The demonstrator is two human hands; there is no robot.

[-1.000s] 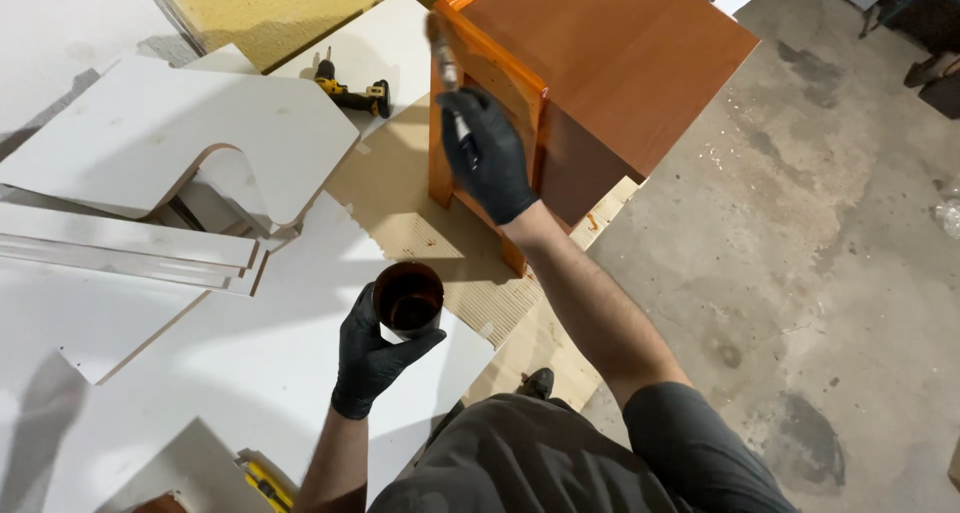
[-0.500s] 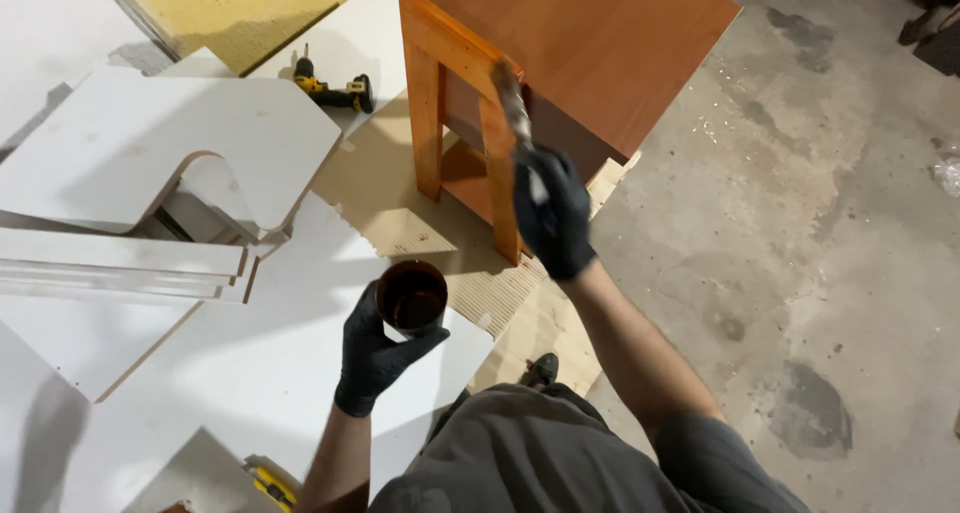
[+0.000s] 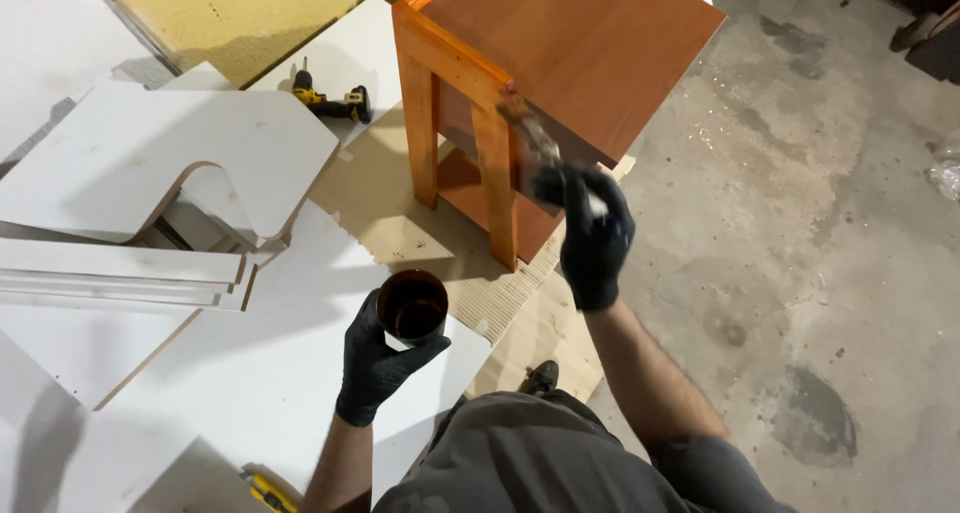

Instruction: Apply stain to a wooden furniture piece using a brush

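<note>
A reddish-brown wooden side table [image 3: 590, 43] stands on cardboard [image 3: 400, 213] at the top centre. My right hand [image 3: 595, 235], in a black glove, grips a paintbrush [image 3: 530, 133] whose bristles touch the top of the table's front leg [image 3: 497, 173]. My left hand [image 3: 385, 358], also gloved in black, holds a dark round cup of brown stain [image 3: 413, 308] low in front of me, over white boards.
White cut boards [image 3: 180, 163] lie stacked and scattered across the left. A yellow-and-black power drill [image 3: 330, 100] lies behind them. A yellow panel [image 3: 250, 13] leans at the top. Bare stained concrete floor [image 3: 820, 253] fills the right side.
My right hand with the brush has moved right, from the table's left front leg to the leg nearer me. My view has shifted, and the cup hand has stayed almost still.
</note>
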